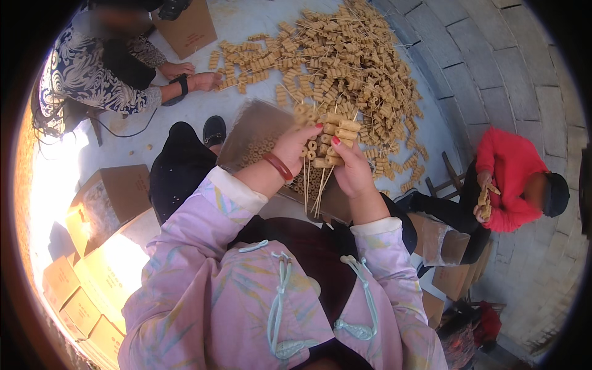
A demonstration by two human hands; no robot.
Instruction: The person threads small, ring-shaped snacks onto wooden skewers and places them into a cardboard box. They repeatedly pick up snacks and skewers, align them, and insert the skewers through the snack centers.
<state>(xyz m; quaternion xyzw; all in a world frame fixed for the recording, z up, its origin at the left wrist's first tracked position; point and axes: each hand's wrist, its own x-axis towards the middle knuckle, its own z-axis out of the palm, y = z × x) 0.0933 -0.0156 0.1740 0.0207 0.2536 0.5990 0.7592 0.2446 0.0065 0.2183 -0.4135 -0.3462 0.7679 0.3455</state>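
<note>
Several wooden skewers threaded with short tan hollow rolls (332, 137) are bunched up between my two hands. Their bare sticks point down toward me. My left hand (295, 148), with a reddish bangle at the wrist, closes round the bunch from the left. On the other side my right hand (353, 171) grips it with the thumb laid across the rolls. Below the hands is an open cardboard box (336, 203) with a plastic liner (250, 126), holding many similar tan rolls (262, 151). My fingertips on the far side of the bunch are hidden.
A large heap of skewered rolls (351, 68) covers the floor ahead. At the far left a person (92, 68) reaches toward its edge. A person in red (509, 166) at right holds some skewers. Cartons (102, 277) stand at left; a block wall (493, 68) rises at right.
</note>
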